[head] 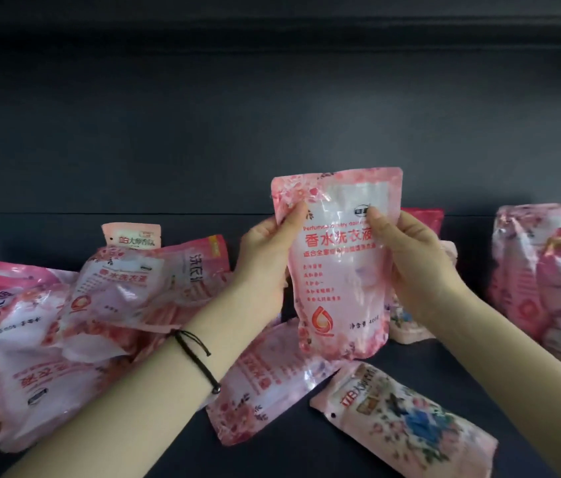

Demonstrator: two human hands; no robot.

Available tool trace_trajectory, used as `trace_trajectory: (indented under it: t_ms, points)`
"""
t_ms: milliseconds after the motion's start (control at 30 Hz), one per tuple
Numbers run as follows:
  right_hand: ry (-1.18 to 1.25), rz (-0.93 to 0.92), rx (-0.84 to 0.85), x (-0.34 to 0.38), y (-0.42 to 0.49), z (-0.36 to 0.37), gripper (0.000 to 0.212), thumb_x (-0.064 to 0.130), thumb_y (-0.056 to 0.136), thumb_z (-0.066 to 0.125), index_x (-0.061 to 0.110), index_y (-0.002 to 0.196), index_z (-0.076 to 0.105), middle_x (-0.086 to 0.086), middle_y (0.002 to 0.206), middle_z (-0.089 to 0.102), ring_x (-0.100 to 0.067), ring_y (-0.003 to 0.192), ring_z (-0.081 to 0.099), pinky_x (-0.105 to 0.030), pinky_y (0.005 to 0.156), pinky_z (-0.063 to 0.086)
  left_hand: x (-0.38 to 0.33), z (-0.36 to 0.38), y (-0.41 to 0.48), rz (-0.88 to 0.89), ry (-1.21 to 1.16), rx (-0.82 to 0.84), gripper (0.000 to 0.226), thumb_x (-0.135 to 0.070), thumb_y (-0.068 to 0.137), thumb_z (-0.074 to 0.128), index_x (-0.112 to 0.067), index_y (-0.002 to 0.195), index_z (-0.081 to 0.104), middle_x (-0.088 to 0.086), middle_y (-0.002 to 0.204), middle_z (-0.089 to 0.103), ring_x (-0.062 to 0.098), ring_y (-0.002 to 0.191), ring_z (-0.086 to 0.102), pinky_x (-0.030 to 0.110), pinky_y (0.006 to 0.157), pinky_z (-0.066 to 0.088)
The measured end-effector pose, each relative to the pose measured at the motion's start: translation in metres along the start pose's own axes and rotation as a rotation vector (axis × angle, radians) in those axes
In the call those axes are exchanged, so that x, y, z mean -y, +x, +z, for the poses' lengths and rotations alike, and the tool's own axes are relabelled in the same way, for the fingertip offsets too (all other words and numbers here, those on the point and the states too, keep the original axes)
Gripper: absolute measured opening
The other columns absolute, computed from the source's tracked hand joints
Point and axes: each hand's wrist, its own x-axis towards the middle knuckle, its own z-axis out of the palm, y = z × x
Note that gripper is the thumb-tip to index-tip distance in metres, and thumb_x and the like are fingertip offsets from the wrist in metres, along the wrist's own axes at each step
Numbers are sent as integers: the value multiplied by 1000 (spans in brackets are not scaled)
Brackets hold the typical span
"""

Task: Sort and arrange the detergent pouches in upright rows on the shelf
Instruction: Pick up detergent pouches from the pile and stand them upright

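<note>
shelf (265, 460): dark | left: pink pouches (65, 322) heaped | front: floral pouch (406, 422) flat | right: pouch cluster (548, 288)

Left hand (265, 257) and right hand (413, 257) raised, both pinching one pouch (337, 288)

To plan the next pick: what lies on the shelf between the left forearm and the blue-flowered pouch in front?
A pink pouch lies flat there, partly behind the held pouch, in the head view.

Head-worn view, forward and down, close over shelf (272, 464)
</note>
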Motion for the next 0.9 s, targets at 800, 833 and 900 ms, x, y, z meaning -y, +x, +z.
trace_trajectory:
  t_ms: [800, 833, 900]
  points:
    - [-188, -40, -51, -15, -4, -139, 22, 26, 97, 54, 12, 111, 59, -12, 108, 69, -29, 102, 67, -41, 85, 57, 89, 90, 19, -72, 236, 94, 30, -41, 86, 65, -14, 95, 71, 3, 100, 75, 18, 96, 71, 35, 90, 54]
    - [-343, -110, -92, -10, -4, -142, 16, 23, 94, 58, 17, 109, 57, -4, 103, 68, -23, 98, 67, -34, 79, 58, 85, 84, 20, -27, 413, 95, 26, -42, 88, 63, -18, 94, 71, 0, 99, 75, 15, 95, 70, 33, 89, 54]
    - [-667, -304, -197, 5, -6, -149, 29, 16, 87, 65, 26, 109, 48, 8, 96, 61, -10, 87, 62, -25, 70, 53, 73, 69, 17, 119, 834, 126, 16, -43, 91, 60, -29, 93, 67, -10, 97, 72, 5, 90, 67, 24, 81, 53]
